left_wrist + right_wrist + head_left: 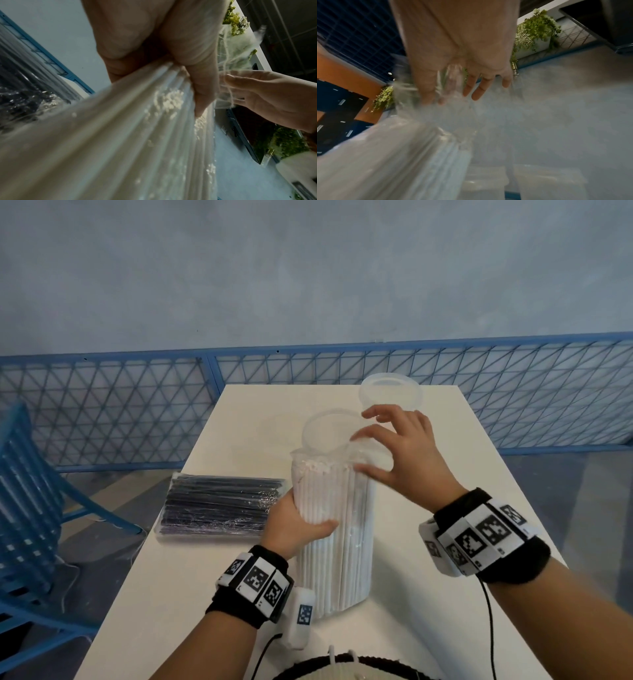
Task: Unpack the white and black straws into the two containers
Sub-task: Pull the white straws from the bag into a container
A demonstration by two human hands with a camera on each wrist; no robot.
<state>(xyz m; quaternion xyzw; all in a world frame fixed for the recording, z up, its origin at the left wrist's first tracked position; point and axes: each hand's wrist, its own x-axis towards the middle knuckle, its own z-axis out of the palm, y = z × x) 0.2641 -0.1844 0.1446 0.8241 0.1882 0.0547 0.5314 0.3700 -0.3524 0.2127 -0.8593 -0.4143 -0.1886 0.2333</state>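
The pack of white straws (334, 542) (120, 135) (393, 155) stands upright on the white table (205, 594), still in its clear wrapper (452, 81). My left hand (301, 522) (188, 54) grips the pack around its middle from the left. At the pack's top, my right hand (394, 446) (435, 94) (265, 97) pinches the wrapper between thumb and forefinger, its other fingers spread. The wrapped pack of black straws (219, 505) (25, 94) lies flat to the left. Two clear containers (329, 433) (390, 392) stand behind the white pack.
A blue chair (27, 508) is off the table's left side, and a blue mesh fence (137, 405) runs behind the table. Wrist-camera cables (491, 628) hang from both wrists near the table's front edge.
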